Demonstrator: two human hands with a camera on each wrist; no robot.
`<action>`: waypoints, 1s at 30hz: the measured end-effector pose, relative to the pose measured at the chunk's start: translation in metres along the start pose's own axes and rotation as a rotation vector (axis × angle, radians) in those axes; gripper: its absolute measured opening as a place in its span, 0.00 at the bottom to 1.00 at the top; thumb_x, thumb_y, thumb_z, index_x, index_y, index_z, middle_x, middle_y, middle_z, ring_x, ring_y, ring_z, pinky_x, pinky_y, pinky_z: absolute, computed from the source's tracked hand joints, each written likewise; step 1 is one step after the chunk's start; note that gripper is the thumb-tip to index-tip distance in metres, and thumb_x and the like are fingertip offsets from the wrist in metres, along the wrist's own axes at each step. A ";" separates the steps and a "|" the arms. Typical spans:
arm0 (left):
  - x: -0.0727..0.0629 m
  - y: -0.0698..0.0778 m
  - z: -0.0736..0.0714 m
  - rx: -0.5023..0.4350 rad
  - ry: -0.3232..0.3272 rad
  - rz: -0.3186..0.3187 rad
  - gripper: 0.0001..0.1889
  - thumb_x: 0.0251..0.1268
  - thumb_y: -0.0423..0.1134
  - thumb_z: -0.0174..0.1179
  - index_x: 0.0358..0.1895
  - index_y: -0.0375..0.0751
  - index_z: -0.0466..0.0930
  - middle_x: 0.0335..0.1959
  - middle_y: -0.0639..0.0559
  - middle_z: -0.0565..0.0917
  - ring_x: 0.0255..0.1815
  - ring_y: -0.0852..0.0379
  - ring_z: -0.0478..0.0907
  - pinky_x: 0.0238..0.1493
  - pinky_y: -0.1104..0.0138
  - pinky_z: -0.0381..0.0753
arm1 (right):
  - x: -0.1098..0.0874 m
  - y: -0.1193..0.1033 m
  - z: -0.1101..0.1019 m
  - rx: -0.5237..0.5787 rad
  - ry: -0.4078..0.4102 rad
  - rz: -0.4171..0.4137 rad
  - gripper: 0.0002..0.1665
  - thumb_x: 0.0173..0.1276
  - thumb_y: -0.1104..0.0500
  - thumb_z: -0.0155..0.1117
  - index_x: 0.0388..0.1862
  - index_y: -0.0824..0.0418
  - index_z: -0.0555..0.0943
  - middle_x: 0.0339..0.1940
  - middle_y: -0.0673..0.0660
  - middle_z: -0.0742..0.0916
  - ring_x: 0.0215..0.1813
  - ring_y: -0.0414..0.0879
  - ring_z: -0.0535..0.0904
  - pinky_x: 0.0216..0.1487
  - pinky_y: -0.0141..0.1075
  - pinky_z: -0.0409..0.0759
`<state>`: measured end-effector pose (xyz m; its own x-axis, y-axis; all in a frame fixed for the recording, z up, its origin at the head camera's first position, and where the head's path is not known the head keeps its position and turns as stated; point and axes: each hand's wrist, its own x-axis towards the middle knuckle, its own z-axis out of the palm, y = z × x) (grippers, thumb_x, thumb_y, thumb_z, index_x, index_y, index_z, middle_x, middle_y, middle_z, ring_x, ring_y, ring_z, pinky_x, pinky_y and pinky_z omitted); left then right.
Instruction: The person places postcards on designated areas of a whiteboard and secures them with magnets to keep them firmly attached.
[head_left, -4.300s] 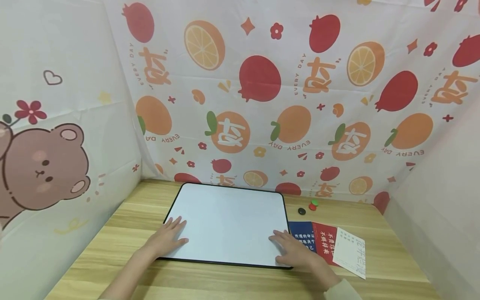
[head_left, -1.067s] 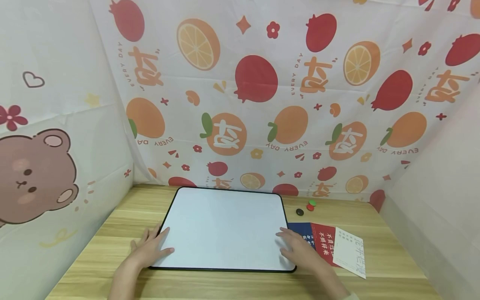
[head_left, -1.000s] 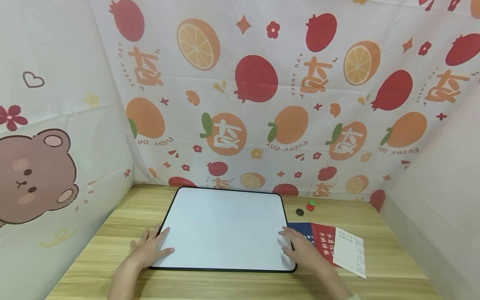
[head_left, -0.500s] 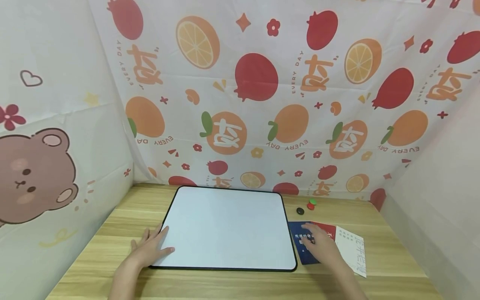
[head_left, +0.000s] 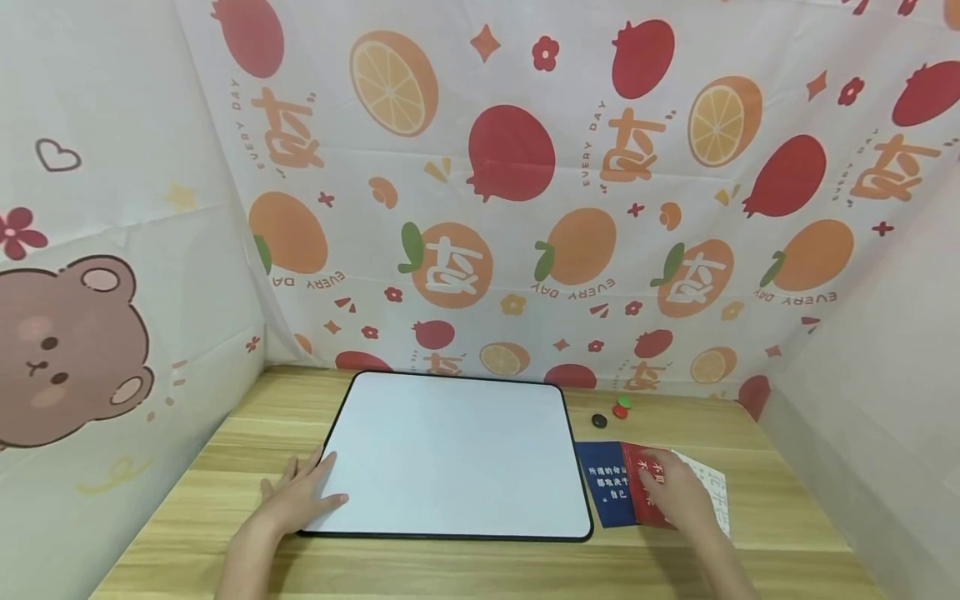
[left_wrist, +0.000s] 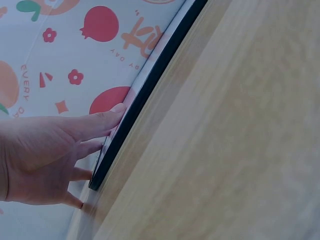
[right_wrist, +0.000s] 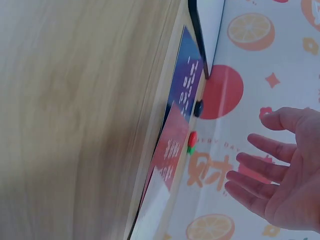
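Observation:
A whiteboard (head_left: pixel 457 458) with a black frame lies flat on the wooden table. My left hand (head_left: pixel 294 497) rests at its left edge, thumb and index finger on the white surface, the other fingers spread beside it. In the left wrist view, the fingers of the left hand (left_wrist: pixel 47 155) are stretched along the board's rim. My right hand (head_left: pixel 681 493) hovers over the cards, fingers loosely spread and holding nothing, as the right wrist view of the hand (right_wrist: pixel 282 172) shows. Below it lie a blue card (head_left: pixel 606 483), a red card (head_left: pixel 636 467) and a white card (head_left: pixel 716 492), overlapping.
Behind the cards sit a black round magnet-like piece (head_left: pixel 599 421), a red one (head_left: pixel 620 412) and a green one (head_left: pixel 625 402). A fruit-print cloth (head_left: pixel 517 250) hangs at the back of the table (head_left: pixel 450 571). Pale cloth walls stand at both sides.
My right hand has left the whiteboard's right edge and moved right, over the blue card to above the red and white ones. The left hand, earlier shifted outward with the board, now stays put.

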<state>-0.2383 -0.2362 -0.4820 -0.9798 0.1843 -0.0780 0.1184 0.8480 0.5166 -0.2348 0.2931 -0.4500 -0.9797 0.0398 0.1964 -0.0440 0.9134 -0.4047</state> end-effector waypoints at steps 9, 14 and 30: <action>0.000 0.002 -0.001 0.005 -0.006 0.002 0.43 0.58 0.56 0.58 0.66 0.27 0.56 0.68 0.29 0.51 0.61 0.19 0.37 0.48 0.26 0.31 | 0.000 0.027 -0.011 -0.008 0.003 0.097 0.24 0.63 0.58 0.57 0.53 0.74 0.73 0.52 0.77 0.74 0.52 0.72 0.70 0.45 0.61 0.71; 0.001 0.003 -0.002 0.010 -0.003 0.006 0.43 0.58 0.56 0.58 0.66 0.26 0.56 0.67 0.29 0.51 0.61 0.18 0.37 0.47 0.26 0.31 | -0.001 0.047 -0.012 -0.021 -0.008 0.145 0.24 0.63 0.59 0.56 0.52 0.77 0.72 0.50 0.77 0.75 0.51 0.73 0.70 0.44 0.61 0.71; -0.001 0.001 -0.002 0.005 -0.008 0.002 0.43 0.58 0.57 0.58 0.66 0.27 0.56 0.67 0.29 0.52 0.61 0.18 0.38 0.47 0.26 0.31 | -0.007 0.073 -0.012 -0.096 -0.086 0.286 0.33 0.62 0.53 0.56 0.53 0.80 0.67 0.50 0.80 0.73 0.50 0.76 0.68 0.40 0.61 0.72</action>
<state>-0.2370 -0.2362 -0.4799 -0.9783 0.1897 -0.0838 0.1209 0.8500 0.5126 -0.2286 0.3645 -0.4699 -0.9629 0.2696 0.0087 0.2501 0.9044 -0.3457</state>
